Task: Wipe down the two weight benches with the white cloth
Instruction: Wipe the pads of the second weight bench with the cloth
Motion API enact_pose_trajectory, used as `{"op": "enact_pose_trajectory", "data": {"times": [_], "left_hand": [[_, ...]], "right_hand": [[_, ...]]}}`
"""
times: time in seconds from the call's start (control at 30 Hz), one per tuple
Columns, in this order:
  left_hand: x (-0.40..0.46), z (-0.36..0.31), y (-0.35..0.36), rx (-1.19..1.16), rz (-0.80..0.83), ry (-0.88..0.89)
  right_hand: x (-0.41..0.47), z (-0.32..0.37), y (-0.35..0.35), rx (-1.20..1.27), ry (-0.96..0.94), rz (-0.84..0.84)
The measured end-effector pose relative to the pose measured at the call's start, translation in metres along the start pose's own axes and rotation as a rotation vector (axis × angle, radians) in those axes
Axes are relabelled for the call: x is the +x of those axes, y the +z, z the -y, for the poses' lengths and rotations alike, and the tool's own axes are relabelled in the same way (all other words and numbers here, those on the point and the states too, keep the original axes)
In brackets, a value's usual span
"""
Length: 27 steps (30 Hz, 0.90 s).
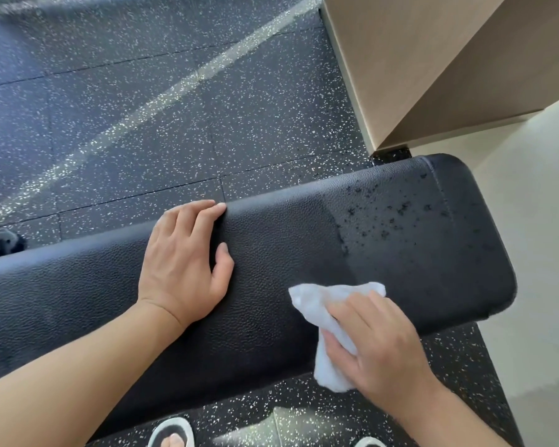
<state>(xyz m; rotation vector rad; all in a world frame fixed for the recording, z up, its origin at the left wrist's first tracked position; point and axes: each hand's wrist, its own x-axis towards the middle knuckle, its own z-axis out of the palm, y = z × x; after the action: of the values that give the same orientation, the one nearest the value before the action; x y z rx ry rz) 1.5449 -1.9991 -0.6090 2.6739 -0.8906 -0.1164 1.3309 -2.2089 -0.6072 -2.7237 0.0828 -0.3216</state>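
Note:
A black padded weight bench (271, 246) runs across the view from lower left to upper right. Dark wet droplets speckle its right end. My left hand (184, 262) lies flat on the pad near the middle, fingers straight and reaching the far edge. My right hand (378, 346) grips a crumpled white cloth (320, 308) and presses it on the pad's near edge, left of the wet patch. The cloth's lower part hangs over the bench side. Only one bench is in view.
Black speckled rubber floor (142, 108) lies beyond and under the bench. A tan wall corner (433, 75) stands close to the bench's right end, with a pale wall (530, 237) to the right. My sandalled feet (171, 437) show at the bottom edge.

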Motion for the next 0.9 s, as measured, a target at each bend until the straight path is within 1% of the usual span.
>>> {"op": "enact_pose_trajectory", "data": {"times": [0.07, 0.1, 0.23, 0.33, 0.4, 0.47, 0.53, 0.57, 0.63, 0.7, 0.73, 0.8, 0.9], "left_hand": [[0.001, -0.001, 0.000, -0.006, 0.001, -0.002], [0.001, -0.001, 0.000, -0.005, 0.001, -0.004], [0.000, -0.001, 0.000, -0.001, -0.001, -0.005], [0.000, -0.003, -0.001, 0.001, -0.003, -0.005], [0.000, -0.003, 0.000, 0.001, -0.005, -0.007], [0.000, -0.004, 0.000, -0.001, -0.003, -0.008], [0.000, -0.003, -0.001, -0.004, -0.005, -0.009], [0.000, -0.003, 0.000, -0.006, -0.005, -0.010], [0.001, -0.002, 0.001, -0.007, -0.002, -0.006], [0.001, -0.001, 0.001, -0.007, -0.007, -0.003], [0.001, -0.001, 0.000, -0.008, -0.012, 0.000], [0.001, -0.001, 0.001, -0.010, -0.017, 0.000], [0.000, -0.001, 0.002, -0.012, -0.020, 0.005]], "right_hand": [[0.011, -0.015, -0.001, -0.041, -0.050, -0.013], [0.027, -0.020, 0.001, -0.051, -0.037, -0.040], [0.125, -0.033, 0.012, -0.083, 0.122, -0.132], [0.188, -0.029, 0.023, -0.086, 0.194, -0.109], [0.200, -0.023, 0.027, -0.077, 0.215, -0.084], [0.185, -0.017, 0.026, -0.083, 0.249, -0.080], [0.148, 0.003, 0.025, -0.042, 0.246, -0.102], [0.124, 0.017, 0.025, -0.012, 0.198, -0.104], [0.072, 0.036, 0.026, 0.006, -0.004, -0.058], [0.041, 0.022, 0.017, 0.003, -0.165, 0.006], [0.040, 0.003, 0.010, 0.000, -0.169, 0.003], [0.056, -0.034, -0.001, -0.022, -0.034, -0.072], [0.111, -0.060, -0.002, -0.117, 0.279, -0.150]]}}
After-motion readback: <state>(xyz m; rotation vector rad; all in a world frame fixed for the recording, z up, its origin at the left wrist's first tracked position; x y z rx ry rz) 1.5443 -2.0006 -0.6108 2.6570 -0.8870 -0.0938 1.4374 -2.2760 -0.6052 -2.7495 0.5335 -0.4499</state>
